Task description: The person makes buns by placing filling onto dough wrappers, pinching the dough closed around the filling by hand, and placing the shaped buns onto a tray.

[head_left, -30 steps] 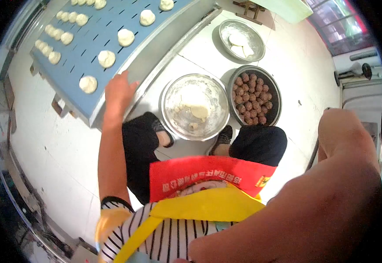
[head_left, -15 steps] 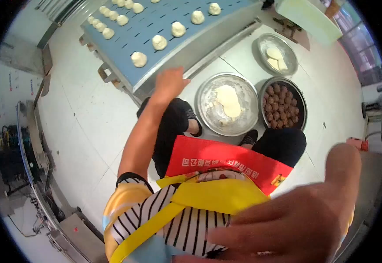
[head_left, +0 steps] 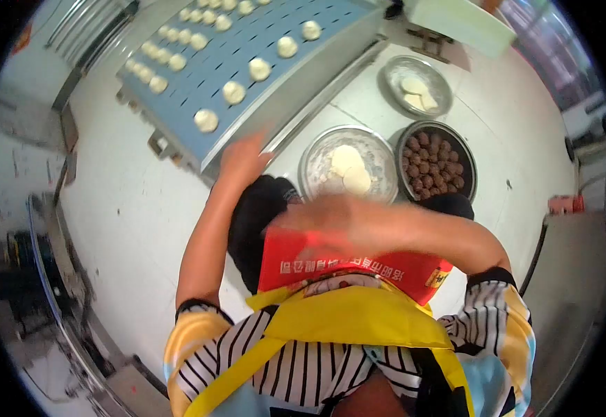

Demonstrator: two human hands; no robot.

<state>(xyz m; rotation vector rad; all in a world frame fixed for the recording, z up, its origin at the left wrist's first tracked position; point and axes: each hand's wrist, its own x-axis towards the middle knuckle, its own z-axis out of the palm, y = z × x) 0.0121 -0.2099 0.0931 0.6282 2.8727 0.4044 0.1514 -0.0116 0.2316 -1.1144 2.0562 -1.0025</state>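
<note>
My left hand is at the near lower corner of a metal-framed conveyor with a blue slotted top. Its thumb and a finger stand apart, with nothing visible in them. My right hand, smeared by motion, passes over the red apron front, just below a metal bowl of flat dough rounds. Whether it holds anything does not show. Pale dough balls sit in rows on the blue top. To the right of the bowl, a dark-rimmed pot holds brown filling balls.
Another metal bowl with dough pieces stands on the tiled floor farther back. A pale green bin is at the top right. Machinery and metal rails line the left side; a grey cabinet stands at right.
My right hand has swung from close to the camera at lower right inward to the apron. My left hand stays by the conveyor corner. The view has shifted, showing more dough balls.
</note>
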